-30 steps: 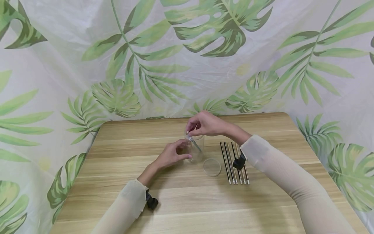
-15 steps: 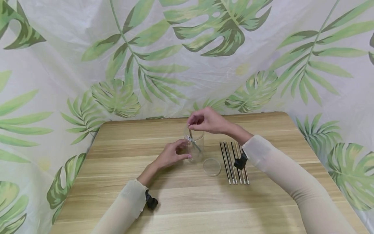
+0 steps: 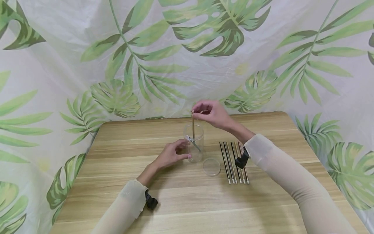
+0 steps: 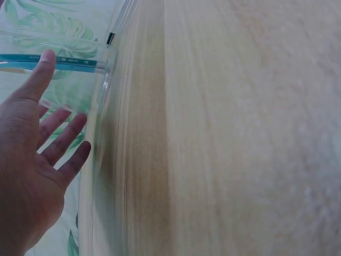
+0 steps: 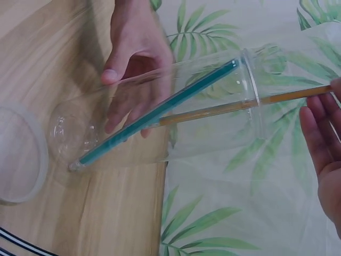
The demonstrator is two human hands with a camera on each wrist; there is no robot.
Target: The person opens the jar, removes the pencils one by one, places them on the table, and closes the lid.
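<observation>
In the head view, a clear plastic jar [image 3: 195, 148] stands upright on the wooden table. My left hand [image 3: 172, 152] is cupped round its left side, thumb in front and fingers behind. Inside, a teal pencil [image 5: 160, 114] leans against the wall. My right hand [image 3: 213, 113], above the jar's mouth, pinches the top end of a gold-brown pencil [image 3: 193, 127]; its lower part is inside the jar, as the right wrist view shows through the wall. The left hand [image 4: 37, 154] has loosely spread fingers by the jar [image 4: 69, 96] in the left wrist view.
A round clear lid [image 3: 211, 167] lies on the table just right of the jar. Further right, several dark and gold pencils [image 3: 229, 164] lie side by side, partly under the right wrist. A leaf-patterned cloth [image 3: 163, 65] hangs behind the table [image 3: 187, 201].
My right hand has risen and shifted slightly right with the gold-brown pencil, so more of it shows above the jar's rim. My left hand and the jar have stayed in place.
</observation>
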